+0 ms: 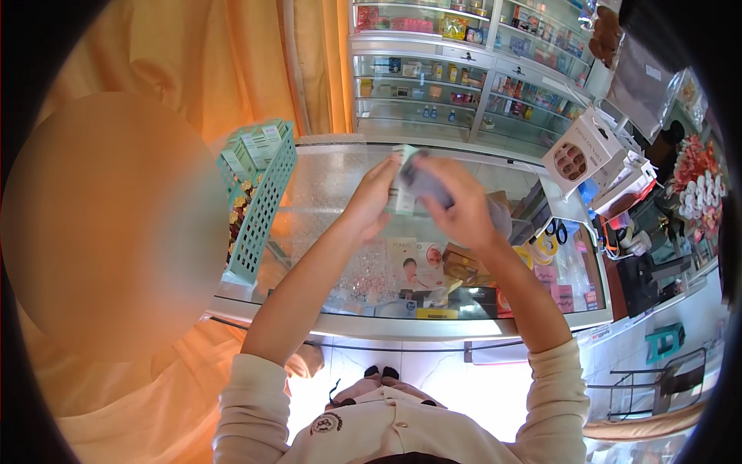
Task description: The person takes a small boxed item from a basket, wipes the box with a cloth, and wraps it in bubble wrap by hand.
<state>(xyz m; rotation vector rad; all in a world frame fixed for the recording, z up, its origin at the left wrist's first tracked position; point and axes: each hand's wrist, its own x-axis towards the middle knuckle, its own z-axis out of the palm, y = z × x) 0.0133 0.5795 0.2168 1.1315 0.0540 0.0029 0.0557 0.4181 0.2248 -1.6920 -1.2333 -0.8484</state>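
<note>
Right of the basket (pixel 265 209), the box (pixel 399 198) lies between both hands, long axis running up the view, the left hand (pixel 372 192) gripping its left side, the right hand's (pixel 462 198) fingers clutching a cloth (pixel 427 184) against or just beside it

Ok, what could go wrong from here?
1. The white-and-green box could slip from the left hand and hit the glass counter if the right hand presses hard with the grey cloth.
2. The green basket stands near the left forearm; an elbow swing might knock it.
</note>
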